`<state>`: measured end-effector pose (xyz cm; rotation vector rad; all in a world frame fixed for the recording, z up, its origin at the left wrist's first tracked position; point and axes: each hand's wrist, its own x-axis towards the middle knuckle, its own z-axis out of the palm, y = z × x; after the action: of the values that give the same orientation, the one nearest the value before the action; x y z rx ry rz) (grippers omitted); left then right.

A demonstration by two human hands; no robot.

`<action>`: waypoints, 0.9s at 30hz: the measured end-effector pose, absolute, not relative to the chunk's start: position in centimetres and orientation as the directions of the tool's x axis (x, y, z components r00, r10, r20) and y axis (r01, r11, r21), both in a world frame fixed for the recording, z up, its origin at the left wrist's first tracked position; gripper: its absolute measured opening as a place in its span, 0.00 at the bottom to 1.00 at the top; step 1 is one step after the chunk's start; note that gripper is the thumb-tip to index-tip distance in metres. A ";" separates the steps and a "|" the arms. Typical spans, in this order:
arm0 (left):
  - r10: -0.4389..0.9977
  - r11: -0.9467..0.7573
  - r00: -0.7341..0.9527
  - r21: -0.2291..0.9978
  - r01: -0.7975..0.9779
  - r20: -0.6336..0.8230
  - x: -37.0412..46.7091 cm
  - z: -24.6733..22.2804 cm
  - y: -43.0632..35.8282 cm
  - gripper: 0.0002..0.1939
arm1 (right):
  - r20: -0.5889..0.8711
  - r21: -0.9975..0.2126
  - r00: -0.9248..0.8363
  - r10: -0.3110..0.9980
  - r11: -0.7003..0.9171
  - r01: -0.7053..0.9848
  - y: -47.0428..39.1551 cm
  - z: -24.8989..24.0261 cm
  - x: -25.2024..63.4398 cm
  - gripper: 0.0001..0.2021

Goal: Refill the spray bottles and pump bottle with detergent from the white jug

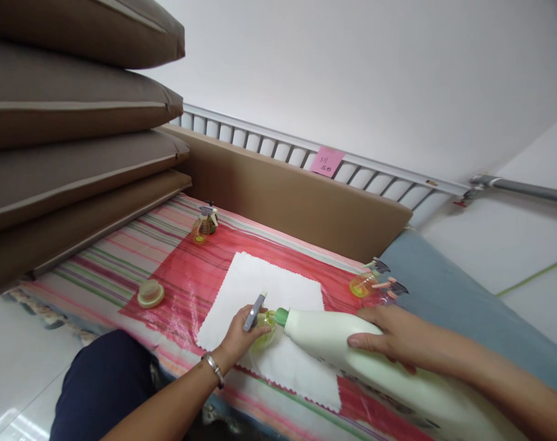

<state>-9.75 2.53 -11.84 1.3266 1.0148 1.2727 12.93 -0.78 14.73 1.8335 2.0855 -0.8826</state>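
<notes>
My left hand (236,338) is closed round a small clear bottle (265,331) with yellow-green liquid, over a white cloth (301,355) with zigzag edges. A grey pump head (254,312) also sticks up from that hand's fingers. My right hand (388,343) grips a large pale green bottle (324,334) laid over nearly level. Its green spout (281,316) meets the mouth of the small bottle. Whether liquid flows there is too small to tell. A pale green round cap (150,294) lies to the left on a red translucent sheet (182,275).
Small pump bottles with yellow liquid (200,230) stand at the back left, and others (363,284) at the right. Brown cushions (76,116) are stacked at the left. A brown board (278,190) and a white radiator (264,144) with a pink note (327,161) line the back.
</notes>
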 end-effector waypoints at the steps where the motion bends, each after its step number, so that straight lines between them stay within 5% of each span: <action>1: 0.983 -0.154 0.094 0.986 -0.063 0.160 -9.7 -11.9 2.5 0.22 | -0.537 -0.286 -0.191 0.821 0.036 0.957 -0.8 14.7 12.9 0.17; 27: 0.981 -0.163 0.096 0.985 -0.057 0.168 -9.8 -11.9 2.5 0.22 | -0.539 -0.283 -0.180 0.823 0.025 0.959 -0.6 14.7 13.0 0.17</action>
<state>-9.76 2.46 -11.95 1.3390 1.0155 1.2764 13.05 -0.57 14.65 1.8488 2.0735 -0.8825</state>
